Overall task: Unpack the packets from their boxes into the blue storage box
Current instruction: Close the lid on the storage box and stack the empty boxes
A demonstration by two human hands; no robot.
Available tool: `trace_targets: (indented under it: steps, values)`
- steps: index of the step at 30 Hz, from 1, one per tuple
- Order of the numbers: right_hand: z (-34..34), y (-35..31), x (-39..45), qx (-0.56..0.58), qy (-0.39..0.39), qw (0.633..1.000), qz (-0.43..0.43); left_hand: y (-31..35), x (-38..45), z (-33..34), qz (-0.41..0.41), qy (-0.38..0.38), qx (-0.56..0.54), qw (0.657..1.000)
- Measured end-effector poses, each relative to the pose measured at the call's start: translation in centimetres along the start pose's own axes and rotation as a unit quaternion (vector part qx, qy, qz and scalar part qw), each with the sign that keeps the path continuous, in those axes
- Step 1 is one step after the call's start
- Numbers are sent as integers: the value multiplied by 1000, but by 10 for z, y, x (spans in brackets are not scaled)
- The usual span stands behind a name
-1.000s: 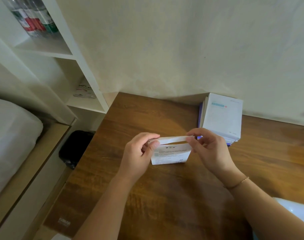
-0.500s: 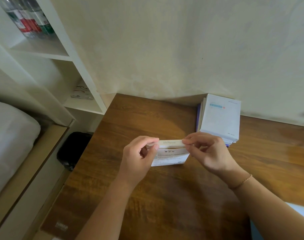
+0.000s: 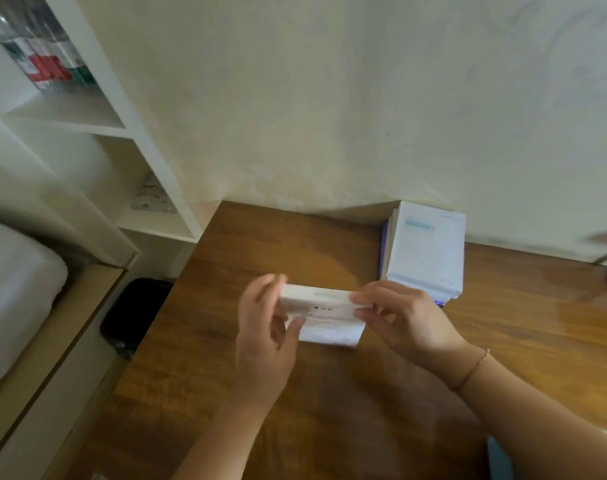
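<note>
**Both hands on a small white box**

Our left hand [image 3: 264, 327] grips the left end of the white box [image 3: 324, 315], thumb curled under it. Our right hand [image 3: 402, 320] pinches its right end. The box is held just above the wooden table [image 3: 225, 358]. Farther right, against the wall, lies a stack of boxes [image 3: 425, 251].

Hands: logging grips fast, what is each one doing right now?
Left hand: holds the left end of the small white box.
Right hand: pinches the box's right end.
</note>
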State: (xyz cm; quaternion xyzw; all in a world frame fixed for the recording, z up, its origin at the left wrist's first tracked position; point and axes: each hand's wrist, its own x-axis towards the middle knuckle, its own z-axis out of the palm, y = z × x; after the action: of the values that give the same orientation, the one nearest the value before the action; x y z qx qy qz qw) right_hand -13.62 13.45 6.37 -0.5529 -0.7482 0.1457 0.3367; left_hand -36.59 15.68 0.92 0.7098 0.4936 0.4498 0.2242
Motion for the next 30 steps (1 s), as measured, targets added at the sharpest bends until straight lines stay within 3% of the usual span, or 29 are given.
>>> trace_targets:
  steps: [2, 4, 6, 9, 12, 14, 16, 18, 22, 25, 27, 30]
  values:
    - [-9, -7, 6, 55, 75, 993, 71, 18, -8, 9, -25, 40, 42, 998]
    - [-19, -18, 16, 65, 152, 978, 125, 46, -16, 25, -19, -4, 86, 996]
    - [-27, -30, 26, 40, 202, 969, 133, 72, -18, 46, -4, -41, 117, 992]
    - [-42, -38, 31, 73, 236, 961, 129, 92, -8, 72, 25, -18, 97, 995]
    - [-65, -21, 21, 165, 204, 954, 142, 98, 13, 70, -17, 5, 4, 1000]
    - [-78, 10, 9, 111, 158, 962, 195, 105, 33, 69, -96, -58, -152, 982]
    - [-86, 39, 0, 250, 105, 921, 281, 109, 62, 84, -147, -123, -248, 950]
    - [-84, 65, -4, 339, 110, 873, 334, 108, 94, 113, -146, -138, -200, 959]
    - [-71, 109, 10, 118, 146, 896, 403, 100, 129, 173, -167, -153, -99, 969]
    - [-62, 138, 22, -17, 94, 899, 427, 89, 138, 200, -156, -166, -41, 973]
    - [-58, 151, 25, 8, 67, 898, 435, 83, 139, 209, -170, -185, -18, 968]
    - [-54, 156, 22, 119, 92, 881, 448, 75, 128, 214, -187, -213, -2, 959]
